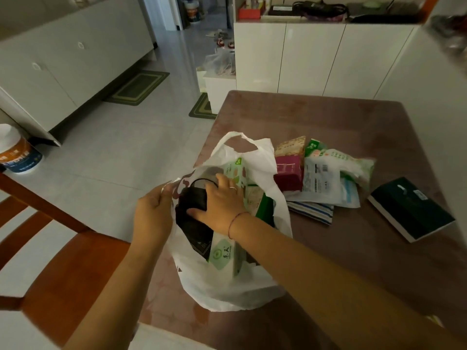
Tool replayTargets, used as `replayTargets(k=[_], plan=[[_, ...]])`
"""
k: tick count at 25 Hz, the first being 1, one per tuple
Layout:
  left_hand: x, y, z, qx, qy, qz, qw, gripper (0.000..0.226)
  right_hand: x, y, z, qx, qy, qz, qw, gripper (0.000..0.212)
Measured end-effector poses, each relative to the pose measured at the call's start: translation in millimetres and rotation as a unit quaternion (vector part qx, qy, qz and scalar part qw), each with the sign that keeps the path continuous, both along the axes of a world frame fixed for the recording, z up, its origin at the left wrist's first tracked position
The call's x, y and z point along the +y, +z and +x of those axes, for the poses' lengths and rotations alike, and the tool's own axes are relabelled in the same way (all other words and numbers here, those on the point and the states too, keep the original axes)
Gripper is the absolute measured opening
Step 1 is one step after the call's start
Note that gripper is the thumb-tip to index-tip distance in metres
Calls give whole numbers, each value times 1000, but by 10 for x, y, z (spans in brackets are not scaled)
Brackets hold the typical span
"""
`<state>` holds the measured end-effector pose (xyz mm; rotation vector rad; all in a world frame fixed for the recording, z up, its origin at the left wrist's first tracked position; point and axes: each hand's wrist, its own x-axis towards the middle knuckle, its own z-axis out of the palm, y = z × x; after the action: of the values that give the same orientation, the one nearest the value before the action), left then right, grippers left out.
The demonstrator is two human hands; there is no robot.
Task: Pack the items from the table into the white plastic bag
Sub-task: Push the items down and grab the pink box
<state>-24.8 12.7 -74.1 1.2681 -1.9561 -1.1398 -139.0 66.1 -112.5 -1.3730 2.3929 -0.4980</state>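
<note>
The white plastic bag stands open near the left edge of the brown table. My left hand pinches the bag's near-left rim and holds it open. My right hand is inside the bag's mouth, gripping a black object. Green and white boxes sit in the bag beside it. To the right of the bag lies a pile: a maroon box, a white printed pouch, a striped packet and a tan packet. A dark green box lies further right.
A wooden chair stands at the table's left side, near my left arm. A white tub rests on the floor at far left. White cabinets run behind the table. Floor mats lie on the tiled floor.
</note>
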Motion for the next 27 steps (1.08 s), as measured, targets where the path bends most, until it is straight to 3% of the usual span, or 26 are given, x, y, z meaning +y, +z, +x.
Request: replayTargets(k=[2, 3, 5, 6, 7, 9, 12, 14, 19, 23, 27], plan=[[-6, -3, -26, 1, 1, -1, 1000, 33, 79, 103, -175, -103, 3, -129, 986, 60], [-15, -9, -41, -9, 6, -5, 1000, 34, 170, 181, -323, -143, -24, -232, 962, 47], [-38, -33, -62, -32, 19, -9, 999, 36, 419, 239, -726, -129, -155, -420, 885, 17], [-43, -50, -73, -39, 22, -8, 999, 36, 559, 194, -962, -98, -231, -458, 853, 11], [-45, -70, -84, -44, 23, -5, 999, 36, 692, 99, -1207, -75, -297, -457, 835, 11], [-44, -99, -77, -51, 23, -5, 998, 36, 847, -219, -1644, -94, -373, -376, 843, 31], [0, -110, -109, -62, 29, -11, 998, 36, 903, -728, -2047, -248, -401, -201, 858, 84], [29, -113, -148, -69, 41, -11, 997, 36, 811, -904, -2148, -309, -398, -136, 853, 102], [38, -135, -189, -97, 59, -11, 993, 36, 359, -989, -2262, -303, -452, -70, 836, 106], [10, -163, -209, -112, 57, -17, 992, 37, 208, -1039, -2276, -351, -490, -68, 795, 108], [27, -138, -210, -106, 48, -30, 993, 37, 272, -983, -2235, -380, -484, -108, 781, 87]])
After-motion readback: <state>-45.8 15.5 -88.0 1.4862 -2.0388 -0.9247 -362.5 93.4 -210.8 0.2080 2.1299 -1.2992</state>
